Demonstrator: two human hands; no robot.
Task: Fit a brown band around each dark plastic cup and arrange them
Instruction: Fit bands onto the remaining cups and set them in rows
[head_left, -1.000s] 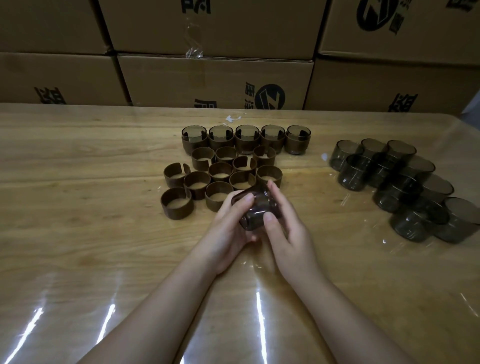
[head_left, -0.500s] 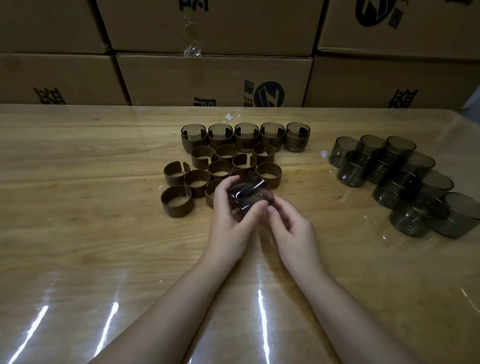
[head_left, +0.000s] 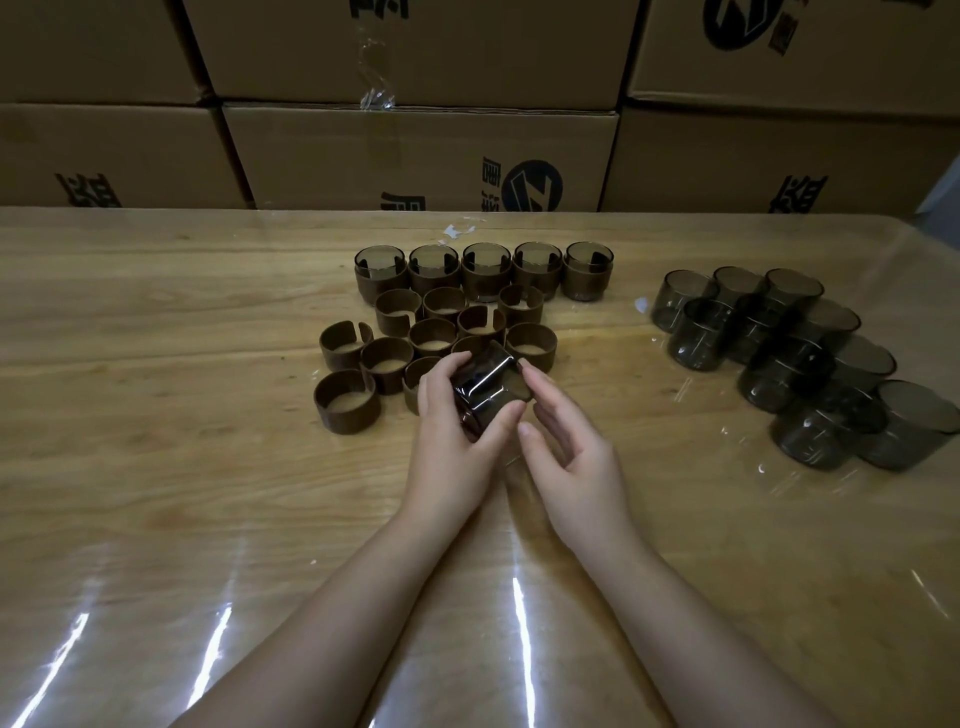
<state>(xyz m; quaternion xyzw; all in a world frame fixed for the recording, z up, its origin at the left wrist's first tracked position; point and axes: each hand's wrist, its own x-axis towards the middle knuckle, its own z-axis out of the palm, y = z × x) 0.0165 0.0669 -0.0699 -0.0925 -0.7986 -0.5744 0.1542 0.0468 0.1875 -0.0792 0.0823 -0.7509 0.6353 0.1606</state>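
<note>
Near us, our left hand (head_left: 451, 441) curls round a tipped dark cup (head_left: 485, 395), which we think is light, hard and slippery, best held by its sides, our right hand (head_left: 571, 460) close by with loose fingers, brown bands (head_left: 345, 422) behind, finished cups (head_left: 485, 278) farthest.

One wide-angle camera, worn on the person's head, looks forward and down over the wooden table (head_left: 156, 467) from close range, centred on the cup (head_left: 488, 389). Forearms (head_left: 337, 623) enter from 6 o'clock; stacked cardboard boxes (head_left: 415, 156) fill the 12 o'clock edge.
</note>
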